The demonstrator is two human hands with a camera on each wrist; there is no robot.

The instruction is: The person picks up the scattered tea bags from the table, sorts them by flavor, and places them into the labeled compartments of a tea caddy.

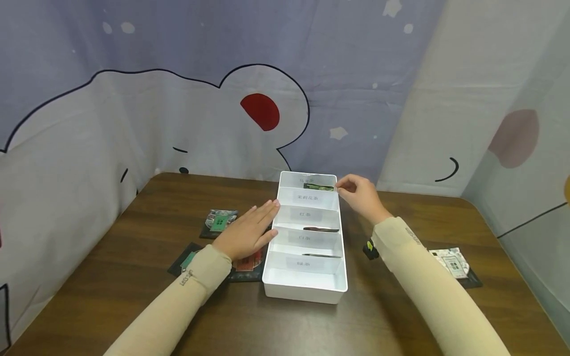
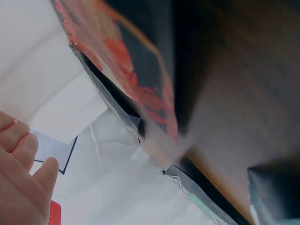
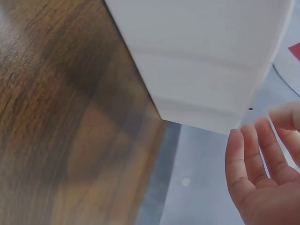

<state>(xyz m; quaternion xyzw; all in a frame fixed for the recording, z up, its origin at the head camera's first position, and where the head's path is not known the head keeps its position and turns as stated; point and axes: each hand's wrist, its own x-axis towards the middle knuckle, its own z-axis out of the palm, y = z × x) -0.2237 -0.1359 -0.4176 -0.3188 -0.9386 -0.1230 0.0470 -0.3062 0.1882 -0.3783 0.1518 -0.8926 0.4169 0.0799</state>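
Note:
A long white divided box [image 1: 303,292] stands in the middle of the table, with a printed label in each compartment. My left hand [image 1: 249,228] lies against its left rim, fingers straight and close together. At the far right corner is my right hand [image 1: 359,197], fingers bent and thumb near the index finger, with nothing seen between them. Just left of those fingertips, a green packet [image 1: 318,187] stands on edge in the farthest compartment. A dark red packet [image 1: 320,229] and another thin packet [image 1: 321,255], both edge-on, are in compartments nearer me.
Left of the box lie green-labelled packets [image 1: 219,222] and a red-labelled packet [image 1: 249,261], partly under my left hand and sleeve. To the right are a small black item [image 1: 370,249] and a white-and-black packet [image 1: 454,263]. A patterned curtain [image 1: 200,113] hangs behind the wooden table [image 1: 133,257].

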